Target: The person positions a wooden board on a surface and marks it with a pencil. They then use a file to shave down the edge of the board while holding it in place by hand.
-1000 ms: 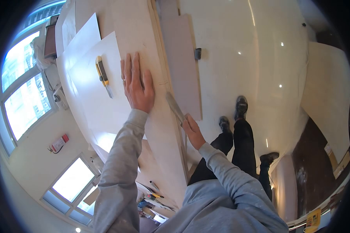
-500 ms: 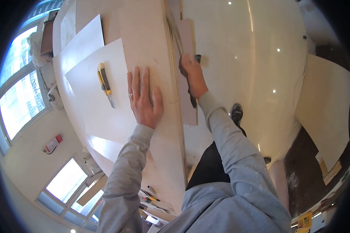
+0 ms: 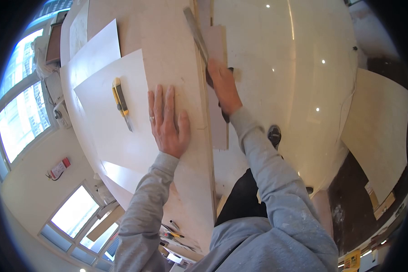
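My left hand [image 3: 167, 120] lies flat, fingers spread, on a pale wooden board [image 3: 177, 54], at the right edge of a white sheet [image 3: 115, 118]. A ring shows on one finger. My right hand [image 3: 223, 88] is closed on a long flat metal file [image 3: 196, 31], which rests along the board's right edge and points away from me. A yellow and black utility knife [image 3: 121, 102] with its blade out lies on the white sheet, left of my left hand.
A narrow pinkish board strip [image 3: 218, 104] lies below the board's edge on the glossy white floor [image 3: 285, 81]. More white sheets [image 3: 93, 50] lie at the far left. Pens and small tools [image 3: 172, 231] sit near the board's close end. Another panel [image 3: 381, 131] leans at the right.
My right hand went from near my body forward along the board's edge with the file, then drew back slightly. My left hand stayed flat on the board.
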### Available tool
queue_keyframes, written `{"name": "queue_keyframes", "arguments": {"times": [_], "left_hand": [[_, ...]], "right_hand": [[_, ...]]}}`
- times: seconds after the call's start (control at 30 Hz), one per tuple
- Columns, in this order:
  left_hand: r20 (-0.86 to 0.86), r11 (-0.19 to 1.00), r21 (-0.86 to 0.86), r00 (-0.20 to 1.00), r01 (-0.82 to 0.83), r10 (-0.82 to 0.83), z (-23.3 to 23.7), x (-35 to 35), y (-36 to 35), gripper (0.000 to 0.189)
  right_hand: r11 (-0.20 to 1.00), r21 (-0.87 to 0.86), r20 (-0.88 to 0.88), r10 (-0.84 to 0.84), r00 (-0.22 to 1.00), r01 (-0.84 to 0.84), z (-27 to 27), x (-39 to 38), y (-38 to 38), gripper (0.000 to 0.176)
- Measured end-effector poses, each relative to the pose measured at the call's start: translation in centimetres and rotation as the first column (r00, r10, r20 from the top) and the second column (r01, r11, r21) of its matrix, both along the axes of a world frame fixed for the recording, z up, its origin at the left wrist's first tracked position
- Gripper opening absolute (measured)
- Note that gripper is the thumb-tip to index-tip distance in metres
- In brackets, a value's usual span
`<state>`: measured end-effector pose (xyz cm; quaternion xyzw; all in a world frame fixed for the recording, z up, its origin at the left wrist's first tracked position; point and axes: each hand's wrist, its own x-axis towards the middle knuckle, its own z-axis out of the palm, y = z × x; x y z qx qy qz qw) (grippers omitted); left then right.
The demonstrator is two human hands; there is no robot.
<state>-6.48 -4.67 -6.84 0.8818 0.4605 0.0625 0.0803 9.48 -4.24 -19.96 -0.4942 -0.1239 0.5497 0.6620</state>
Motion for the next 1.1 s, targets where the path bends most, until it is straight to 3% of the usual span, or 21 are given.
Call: {"name": "queue_keyframes", "arguments": {"times": [0.07, 0.13, 0.23, 0.33, 0.53, 0.63, 0.7, 0.93, 1.03, 1.1], "left_hand": [[0.001, 1.0, 0.002, 1.0, 0.004, -0.004, -0.1, 0.2, 0.2, 0.058], [-0.005, 1.0, -0.006, 1.0, 0.005, -0.005, -0.1, 0.1, 0.2, 0.058], [0.011, 0.999, -0.032, 1.0, -0.017, 0.018, -0.2, 0.0, 0.2, 0.066], [0.0, 1.0, -0.022, 1.0, 0.001, -0.001, -0.1, 0.0, 0.2, 0.066], [-0.028, 1.0, -0.012, 1.0, -0.013, 0.013, -0.2, 0.2, 0.1, 0.059], [-0.036, 1.0, -0.004, 0.999, -0.011, 0.011, -0.5, 0.0, 0.1, 0.059], [-0.035, 1.0, 0.002, 0.999, -0.003, 0.003, -0.5, 0.0, 0.1, 0.06], [0.002, 0.999, -0.047, 1.0, -0.01, 0.01, -0.4, 0.3, 0.1, 0.062], [-0.011, 0.999, -0.031, 1.0, 0.013, -0.013, -0.7, -0.2, 0.1, 0.059], [-0.034, 1.0, -0.017, 0.999, 0.026, -0.026, -0.8, -0.1, 0.1, 0.057]], "right_hand": [[0.999, -0.046, 0.079, 0.017, 0.997, -0.014, 0.7, -0.9, -3.2, 0.046], [0.989, -0.116, 0.049, 0.1, 0.994, -0.094, -0.6, -2.5, -6.6, 0.041], [0.989, -0.075, 0.088, 0.135, 0.987, -0.128, -2.4, -4.3, -9.5, 0.037], [0.992, -0.069, 0.193, 0.114, 0.975, -0.102, -3.4, -3.8, -8.4, 0.036], [0.999, 0.027, 0.119, 0.032, 0.992, -0.036, -3.3, 0.9, 0.3, 0.039], [0.999, 0.003, 0.211, 0.042, 0.977, -0.044, -3.8, 0.8, -0.9, 0.031], [0.998, 0.063, 0.247, -0.041, 0.968, 0.026, -2.9, -0.2, -3.2, 0.025], [0.96, 0.278, 0.383, -0.131, 0.915, 0.021, -4.4, -3.1, -9.2, 0.052], [0.969, 0.214, 0.445, 0.012, 0.895, -0.12, -5.8, -4.0, -11.6, 0.054], [0.963, 0.263, 0.466, -0.069, 0.882, -0.064, -6.5, -4.2, -10.7, 0.052]]}}
